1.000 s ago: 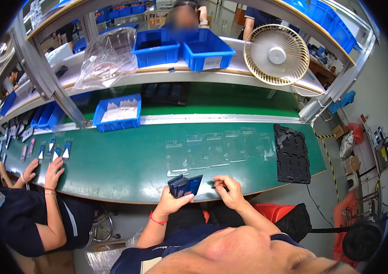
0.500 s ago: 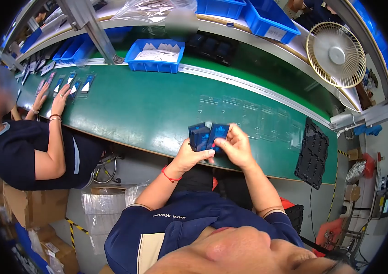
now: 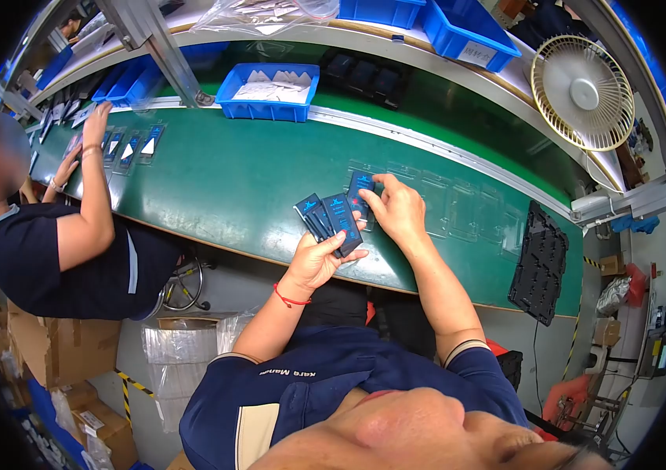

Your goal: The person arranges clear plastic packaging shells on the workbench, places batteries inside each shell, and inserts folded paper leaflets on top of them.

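My left hand is closed round a fanned stack of flat black phone batteries with blue print, above the front part of the green table. My right hand reaches further in, thumb and fingertips pinching the edge of a single battery. That battery lies at the first clear plastic blister shell of a row, and its lower part is partly hidden by my thumb. To its right, more clear blister shells lie on the table.
A black moulded tray lies at the table's right end. Behind stand a blue bin of white papers and a fan. On the left, a co-worker's hand is raised over packs with white triangles.
My right hand has moved away from the stack, forward onto the first shell with one battery. The stack in my left hand is fanned wider. The co-worker's one hand has moved back.
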A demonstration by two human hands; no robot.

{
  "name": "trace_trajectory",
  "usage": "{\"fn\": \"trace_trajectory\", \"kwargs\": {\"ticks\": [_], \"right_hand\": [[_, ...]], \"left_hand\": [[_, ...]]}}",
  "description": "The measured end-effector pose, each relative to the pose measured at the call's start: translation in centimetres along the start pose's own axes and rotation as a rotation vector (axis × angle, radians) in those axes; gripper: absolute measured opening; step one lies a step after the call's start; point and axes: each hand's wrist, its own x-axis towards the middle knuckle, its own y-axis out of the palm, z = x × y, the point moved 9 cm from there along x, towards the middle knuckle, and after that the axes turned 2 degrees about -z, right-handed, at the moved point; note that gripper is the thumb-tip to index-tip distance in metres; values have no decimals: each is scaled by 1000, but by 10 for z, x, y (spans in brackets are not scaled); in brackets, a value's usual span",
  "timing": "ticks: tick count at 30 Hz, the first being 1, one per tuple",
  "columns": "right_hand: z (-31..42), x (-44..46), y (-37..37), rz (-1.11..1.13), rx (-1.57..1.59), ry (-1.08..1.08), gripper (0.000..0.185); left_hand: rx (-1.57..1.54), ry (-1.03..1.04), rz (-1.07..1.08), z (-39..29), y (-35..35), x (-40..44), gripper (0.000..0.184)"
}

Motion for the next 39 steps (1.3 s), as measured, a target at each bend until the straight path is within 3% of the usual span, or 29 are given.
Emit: {"fn": "trace_trajectory", "kwargs": {"ticks": [1, 4, 5, 7, 10, 11, 13, 15, 19, 21, 23, 26, 27, 29, 31, 32, 33, 35, 36, 39], "right_hand": [[-4, -4, -4, -6, -5, 6, 39], [-8, -22, 17, 270, 753, -30, 49], [-9, -29, 22, 365, 799, -18, 51], [-15, -32, 16, 338, 910, 18, 47], [-58, -7, -7, 94, 908, 87, 45], [-71, 2, -17, 1, 891, 152, 42], [-90, 15, -24, -63, 491, 165, 40], [-74, 13, -28, 29, 65, 153, 43], [-53, -3, -31, -92, -83, 13, 41], [-44, -14, -36, -134, 150, -49, 43], [-35, -30, -12, 168, 612, 55, 44], [-36, -42, -11, 195, 987, 67, 42], [-54, -38, -19, 153, 868, 65, 40], [-89, -23, -48, -43, 912, 107, 40], [-127, -9, -65, -133, 735, 246, 39], [-128, -3, -74, -115, 433, 207, 41], [-128, -4, -75, -122, 436, 206, 41], [-122, -7, -71, -59, -38, 223, 43], [-120, -10, -70, -121, -123, 183, 46], [-102, -25, -76, -163, -45, 199, 43]], "left_hand": [[-1, -6, 7, 1, 2, 2, 43], [255, -21, -43, 11, -10, 6, 38], [255, -32, -37, 14, -8, 7, 38], [364, -11, -48, 14, -6, 10, 35], [353, -33, -50, 14, 0, 9, 41], [321, -31, -46, 14, 2, 8, 43], [311, -24, -15, 15, 5, 8, 45], [272, 21, -23, 12, 6, 9, 44], [268, 14, -58, 13, 3, 10, 41], [389, 13, -145, 16, -8, 10, 39], [421, 2, -130, 22, -3, 14, 38], [421, -28, -100, 40, 7, 19, 39], [393, -30, -86, 43, 13, 22, 41], [389, -71, -30, 49, 23, 22, 49], [308, -55, 64, 52, 27, 22, 58], [305, -62, 108, 52, 28, 21, 61], [310, -63, 113, 52, 28, 21, 61], [247, -56, 84, 51, 26, 20, 63], [244, -39, 79, 50, 26, 20, 60], [372, -35, 35, 51, 26, 22, 48]]}}
